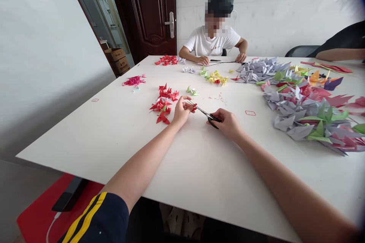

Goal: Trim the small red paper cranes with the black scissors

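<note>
Near the middle of the white table point(114, 121), my left hand point(182, 111) pinches a small red folded paper piece point(194, 108). My right hand point(229, 123) is closed on the black handles of a pair of scissors point(205, 113). The scissors point left, and their blades reach the red piece at my left fingertips. Just left of my left hand lies a pile of red paper cranes point(163, 107) with a few white and green bits among them. A green and white crane point(192, 90) rests beyond my left hand.
A large heap of grey, pink and green cranes point(308, 110) covers the right side. Yellow cranes point(217, 78) and a pink bundle point(134, 80) lie farther back. Across the table sits a person point(212, 40) in white; another person's arm point(340, 54) rests at the far right.
</note>
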{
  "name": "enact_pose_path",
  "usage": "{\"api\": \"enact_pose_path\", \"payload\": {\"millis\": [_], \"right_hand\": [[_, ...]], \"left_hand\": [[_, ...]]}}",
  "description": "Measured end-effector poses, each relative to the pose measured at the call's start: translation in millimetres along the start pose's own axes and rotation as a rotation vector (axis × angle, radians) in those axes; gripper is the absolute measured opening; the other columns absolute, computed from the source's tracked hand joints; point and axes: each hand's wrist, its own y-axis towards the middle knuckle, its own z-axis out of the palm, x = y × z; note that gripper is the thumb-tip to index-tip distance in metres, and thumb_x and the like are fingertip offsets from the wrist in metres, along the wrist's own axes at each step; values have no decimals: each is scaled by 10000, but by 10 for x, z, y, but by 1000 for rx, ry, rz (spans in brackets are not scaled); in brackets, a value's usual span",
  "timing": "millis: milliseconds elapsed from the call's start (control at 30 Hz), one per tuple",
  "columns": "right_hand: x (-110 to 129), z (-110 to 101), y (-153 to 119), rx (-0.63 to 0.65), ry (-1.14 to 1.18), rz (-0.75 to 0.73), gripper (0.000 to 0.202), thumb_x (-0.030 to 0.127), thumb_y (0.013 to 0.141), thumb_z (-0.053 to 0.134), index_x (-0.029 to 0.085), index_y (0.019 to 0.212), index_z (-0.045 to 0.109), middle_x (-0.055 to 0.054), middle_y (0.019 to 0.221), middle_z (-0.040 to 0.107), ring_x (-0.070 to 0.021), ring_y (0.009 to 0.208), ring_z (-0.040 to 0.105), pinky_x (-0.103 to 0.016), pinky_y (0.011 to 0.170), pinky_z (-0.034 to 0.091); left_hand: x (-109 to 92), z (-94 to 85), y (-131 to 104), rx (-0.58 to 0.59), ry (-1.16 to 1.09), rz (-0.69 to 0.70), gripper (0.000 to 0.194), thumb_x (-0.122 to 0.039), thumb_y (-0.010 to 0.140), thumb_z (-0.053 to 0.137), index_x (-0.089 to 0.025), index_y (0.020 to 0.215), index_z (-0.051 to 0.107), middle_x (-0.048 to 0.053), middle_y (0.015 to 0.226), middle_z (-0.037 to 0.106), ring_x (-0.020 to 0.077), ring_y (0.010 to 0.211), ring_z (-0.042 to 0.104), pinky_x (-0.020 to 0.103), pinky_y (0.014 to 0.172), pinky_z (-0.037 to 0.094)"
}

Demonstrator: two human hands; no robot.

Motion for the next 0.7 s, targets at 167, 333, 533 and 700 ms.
{"api": "enact_pose_path", "payload": {"millis": [167,333,533,700], "right_hand": [[5,-1,4,1,-13,10,213,339,692,684,233,828,559,-45,842,764,-236,818,690,-340,714,484],[83,19,-33,-17,-51,-16,250,379,682,702,234,807,541,-38,805,750,-213,748,649,-317,668,455],[127,48,-43,-33,-127,-23,340,461,653,756,232,777,538,-14,723,695,-167,623,534,-294,591,400],[126,38,-45,-20,-116,-23,304,430,665,722,237,780,518,-14,740,707,-171,641,548,-292,595,401]], "left_hand": [[-11,0,-3,-7,-1,-17,324,-81,768,650,-194,1035,505,-53,651,615,121,608,626,275,679,486],[-28,12,-15,-3,25,-20,383,-135,780,701,-200,1085,479,-62,638,610,124,610,631,278,686,484],[-35,21,-27,27,55,-16,465,-186,784,737,-213,1145,445,-63,638,622,126,621,646,270,686,476],[-25,16,-15,37,63,-14,482,-235,779,758,-212,1153,456,-70,618,608,132,618,651,272,679,480]]}}
